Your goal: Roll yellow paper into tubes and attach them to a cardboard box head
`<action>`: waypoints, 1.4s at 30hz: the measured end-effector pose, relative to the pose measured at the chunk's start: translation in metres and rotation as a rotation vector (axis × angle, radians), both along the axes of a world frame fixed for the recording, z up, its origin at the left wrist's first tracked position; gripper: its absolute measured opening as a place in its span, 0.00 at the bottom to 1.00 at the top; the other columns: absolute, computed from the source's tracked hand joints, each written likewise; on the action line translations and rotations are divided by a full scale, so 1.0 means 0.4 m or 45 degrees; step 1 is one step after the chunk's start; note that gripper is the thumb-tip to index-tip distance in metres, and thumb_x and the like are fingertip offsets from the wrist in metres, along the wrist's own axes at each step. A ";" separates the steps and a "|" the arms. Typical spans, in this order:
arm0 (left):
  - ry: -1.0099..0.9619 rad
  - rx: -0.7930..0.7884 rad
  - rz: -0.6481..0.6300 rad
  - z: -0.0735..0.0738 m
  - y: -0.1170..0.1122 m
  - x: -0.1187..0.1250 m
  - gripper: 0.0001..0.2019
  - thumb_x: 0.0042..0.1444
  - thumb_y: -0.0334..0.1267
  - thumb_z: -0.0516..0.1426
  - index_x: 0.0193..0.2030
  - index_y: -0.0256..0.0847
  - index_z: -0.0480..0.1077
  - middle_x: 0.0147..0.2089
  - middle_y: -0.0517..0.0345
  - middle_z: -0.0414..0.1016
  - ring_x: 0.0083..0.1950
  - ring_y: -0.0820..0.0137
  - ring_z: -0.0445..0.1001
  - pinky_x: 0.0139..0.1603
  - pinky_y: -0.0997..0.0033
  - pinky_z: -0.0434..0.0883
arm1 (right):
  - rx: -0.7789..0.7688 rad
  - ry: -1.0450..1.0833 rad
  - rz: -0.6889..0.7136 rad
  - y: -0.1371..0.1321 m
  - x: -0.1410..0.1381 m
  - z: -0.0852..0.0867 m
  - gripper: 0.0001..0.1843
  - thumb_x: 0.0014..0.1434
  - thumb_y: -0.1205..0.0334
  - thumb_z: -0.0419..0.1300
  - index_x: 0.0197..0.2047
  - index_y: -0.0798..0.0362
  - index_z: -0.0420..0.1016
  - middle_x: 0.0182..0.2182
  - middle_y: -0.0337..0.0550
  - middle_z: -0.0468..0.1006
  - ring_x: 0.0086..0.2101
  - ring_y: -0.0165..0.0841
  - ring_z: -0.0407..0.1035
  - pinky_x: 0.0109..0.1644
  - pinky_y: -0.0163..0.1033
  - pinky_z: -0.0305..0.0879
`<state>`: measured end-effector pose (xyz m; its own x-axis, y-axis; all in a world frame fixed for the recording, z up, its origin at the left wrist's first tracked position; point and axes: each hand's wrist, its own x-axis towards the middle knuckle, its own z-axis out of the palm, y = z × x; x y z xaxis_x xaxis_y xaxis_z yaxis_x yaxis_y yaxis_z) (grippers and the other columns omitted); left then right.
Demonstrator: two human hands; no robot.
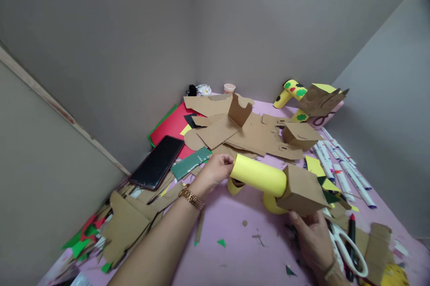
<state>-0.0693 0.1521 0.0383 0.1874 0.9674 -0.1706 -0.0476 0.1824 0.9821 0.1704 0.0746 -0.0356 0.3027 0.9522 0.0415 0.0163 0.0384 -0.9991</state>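
A yellow paper tube [260, 176] lies lengthwise between my hands, its right end against a small brown cardboard box [304, 189]. My left hand [218, 169] pinches the tube's open left end, fingers closed at the rim. From below and in front, my right hand [312, 232] grips the box, thumb on its near face and other fingers partly hidden. Below the long tube are two shorter yellow pieces, a left one [234, 186] and a right one [273, 204]. Whether those are joined to it I cannot tell.
Cardboard sheets [255, 134] cover the back of the purple table [235, 241]. A phone [157, 160] and scraps [124, 223] lie left. Markers [346, 174] and white-handled scissors [349, 250] lie right. A decorated yellow tube figure [295, 90] with a cardboard box stands behind.
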 end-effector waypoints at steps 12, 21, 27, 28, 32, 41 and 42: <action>0.057 0.078 -0.015 -0.019 0.005 -0.003 0.04 0.41 0.30 0.60 0.27 0.37 0.74 0.28 0.55 0.80 0.32 0.66 0.76 0.34 0.69 0.71 | 0.023 -0.045 -0.064 0.004 0.011 -0.013 0.22 0.42 0.48 0.68 0.38 0.48 0.68 0.33 0.43 0.81 0.39 0.43 0.72 0.47 0.47 0.63; 0.066 0.091 -0.036 -0.011 0.005 -0.001 0.04 0.41 0.30 0.59 0.26 0.37 0.74 0.30 0.54 0.80 0.33 0.65 0.77 0.35 0.68 0.71 | 0.007 0.014 -0.053 0.004 0.004 0.003 0.21 0.40 0.52 0.69 0.37 0.48 0.69 0.32 0.41 0.81 0.40 0.43 0.73 0.44 0.45 0.64; 0.068 0.094 -0.041 -0.012 0.001 -0.002 0.05 0.42 0.29 0.58 0.27 0.37 0.75 0.30 0.54 0.80 0.33 0.65 0.77 0.35 0.69 0.71 | 0.010 -0.002 -0.066 0.004 0.004 0.003 0.20 0.41 0.54 0.69 0.36 0.48 0.68 0.31 0.41 0.81 0.39 0.43 0.74 0.43 0.46 0.66; 0.068 0.097 -0.040 -0.013 0.001 -0.002 0.05 0.42 0.29 0.57 0.27 0.37 0.75 0.30 0.54 0.80 0.33 0.65 0.77 0.36 0.69 0.71 | 0.013 -0.007 -0.065 0.005 0.003 0.003 0.20 0.41 0.53 0.69 0.37 0.48 0.68 0.31 0.41 0.81 0.39 0.43 0.74 0.43 0.46 0.66; 0.071 0.104 -0.034 -0.019 0.003 -0.003 0.05 0.43 0.29 0.57 0.28 0.36 0.75 0.30 0.54 0.80 0.34 0.65 0.77 0.36 0.68 0.71 | 0.037 -0.017 -0.064 0.006 -0.001 0.001 0.23 0.41 0.50 0.69 0.39 0.48 0.69 0.33 0.43 0.82 0.40 0.43 0.74 0.45 0.46 0.66; 0.091 0.106 -0.032 -0.016 0.002 -0.003 0.05 0.43 0.31 0.57 0.28 0.36 0.75 0.30 0.54 0.80 0.34 0.65 0.77 0.35 0.68 0.71 | 0.012 0.042 -0.029 0.004 0.001 -0.006 0.25 0.39 0.55 0.71 0.41 0.50 0.69 0.37 0.42 0.81 0.39 0.39 0.74 0.47 0.44 0.65; 0.092 0.108 -0.031 -0.017 0.002 -0.003 0.05 0.43 0.30 0.57 0.29 0.36 0.75 0.30 0.54 0.80 0.34 0.65 0.77 0.35 0.68 0.71 | 0.016 0.048 -0.033 0.005 0.000 -0.004 0.25 0.39 0.56 0.71 0.40 0.50 0.69 0.37 0.42 0.81 0.38 0.39 0.74 0.47 0.43 0.66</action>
